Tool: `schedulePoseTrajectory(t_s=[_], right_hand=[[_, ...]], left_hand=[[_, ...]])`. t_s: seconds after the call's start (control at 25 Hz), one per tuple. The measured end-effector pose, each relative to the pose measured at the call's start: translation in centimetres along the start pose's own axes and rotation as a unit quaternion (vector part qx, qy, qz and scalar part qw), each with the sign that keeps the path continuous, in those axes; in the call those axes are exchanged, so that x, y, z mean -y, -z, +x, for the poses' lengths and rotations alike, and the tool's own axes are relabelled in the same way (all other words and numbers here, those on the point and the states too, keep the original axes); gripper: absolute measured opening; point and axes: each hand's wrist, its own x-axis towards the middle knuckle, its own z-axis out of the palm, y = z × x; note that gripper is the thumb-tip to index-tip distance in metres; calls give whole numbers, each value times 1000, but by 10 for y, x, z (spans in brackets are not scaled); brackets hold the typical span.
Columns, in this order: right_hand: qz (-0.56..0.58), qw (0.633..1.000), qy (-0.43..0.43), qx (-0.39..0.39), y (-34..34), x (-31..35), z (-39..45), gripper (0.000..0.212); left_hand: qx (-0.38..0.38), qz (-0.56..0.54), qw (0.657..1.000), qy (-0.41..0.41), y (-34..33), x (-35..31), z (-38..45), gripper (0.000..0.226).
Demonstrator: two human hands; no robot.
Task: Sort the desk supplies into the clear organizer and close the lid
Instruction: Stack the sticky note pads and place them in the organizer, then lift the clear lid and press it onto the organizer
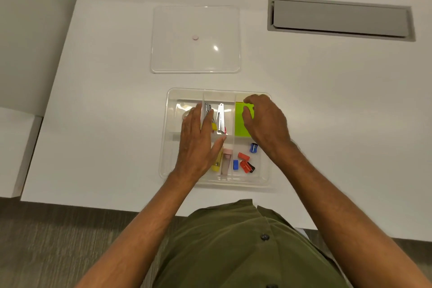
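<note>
The clear organizer (171, 94) sits on the white desk in front of me. Its flat clear lid (196, 18) lies apart, farther back on the desk. My left hand (198, 145) rests flat, fingers apart, over the organizer's left and middle compartments, next to two silver staplers (221, 117). My right hand (266, 121) hovers over the back right compartment, with its fingertips on a green sticky-note pad (240, 126). A yellow tube (217, 161) and a pink tube (226, 161) lie in the front middle compartment. Small red and blue sharpeners and erasers (244, 162) fill the front right one.
A grey cable hatch (339, 17) is set into the desk at the back right. A white partition (35, 30) stands along the left side. The desk's front edge is close to my body.
</note>
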Motion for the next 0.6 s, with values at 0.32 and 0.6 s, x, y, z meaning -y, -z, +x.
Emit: schedulePoseTrajectory(t_s=[0.32,0.6], right_hand=[[43,999,-16,-4,0,2,90,55],[61,992,-80,71,-27,-3,153,64]], left_hand=[[-102,-59,990,71,57,44,119,70],[-46,-119,959,252,63,93,195,78]])
